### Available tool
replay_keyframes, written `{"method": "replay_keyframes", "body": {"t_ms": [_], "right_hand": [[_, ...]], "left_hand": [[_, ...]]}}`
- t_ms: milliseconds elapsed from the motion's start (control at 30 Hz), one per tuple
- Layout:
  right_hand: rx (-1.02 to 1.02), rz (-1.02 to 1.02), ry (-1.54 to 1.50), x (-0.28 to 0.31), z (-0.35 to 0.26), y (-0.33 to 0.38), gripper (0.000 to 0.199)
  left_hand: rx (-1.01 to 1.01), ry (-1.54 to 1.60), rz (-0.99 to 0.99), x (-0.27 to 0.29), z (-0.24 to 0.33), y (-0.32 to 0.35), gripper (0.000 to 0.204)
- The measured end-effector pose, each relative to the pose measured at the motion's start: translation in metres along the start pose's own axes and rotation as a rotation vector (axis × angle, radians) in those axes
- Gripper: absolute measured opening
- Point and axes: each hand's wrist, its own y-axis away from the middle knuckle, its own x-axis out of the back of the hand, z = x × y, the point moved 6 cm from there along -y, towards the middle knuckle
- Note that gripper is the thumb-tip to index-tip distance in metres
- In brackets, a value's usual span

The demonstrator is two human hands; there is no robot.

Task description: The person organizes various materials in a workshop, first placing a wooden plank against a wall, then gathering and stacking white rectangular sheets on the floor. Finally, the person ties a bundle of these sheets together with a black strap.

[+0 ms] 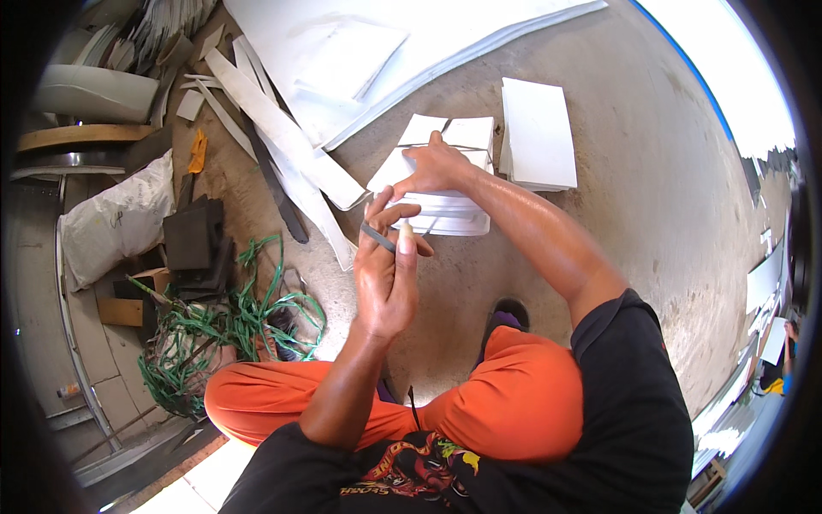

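Note:
A stack of white sheets (469,133) lies on the floor in front of me, with dark bands crossing over its top. My right hand (437,165) reaches over from the right and rests on this stack, thumb and fingers spread beside the bands. Close to the stack's near left corner is my left hand (387,278), palm turned up and fingers curled. A dark grey band (378,237) passes across those fingers, held in the hand. Whether it joins the bands on the stack is hidden by my hands.
Another pile of white sheets (539,135) lies right of the stack. Beyond are large white sheets (471,30). Long white strips (287,128) lie to the left, near green plastic strands (257,300), black blocks (195,236) and a white sack (116,218). A person's hand (789,329) shows far right.

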Motion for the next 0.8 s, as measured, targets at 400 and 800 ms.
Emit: {"method": "replay_keyframes", "body": {"t_ms": [400, 800], "right_hand": [[0.341, 0.248, 0.161, -0.080, 0.048, 0.085, 0.076], [0.359, 0.431, -0.469, -0.077, 0.091, 0.087, 0.015]], "left_hand": [[-0.071, -0.551, -0.399, 0.028, -0.004, -0.116, 0.041], [0.139, -1.049, -0.735, -0.112, -0.125, -0.233, 0.049]]}}
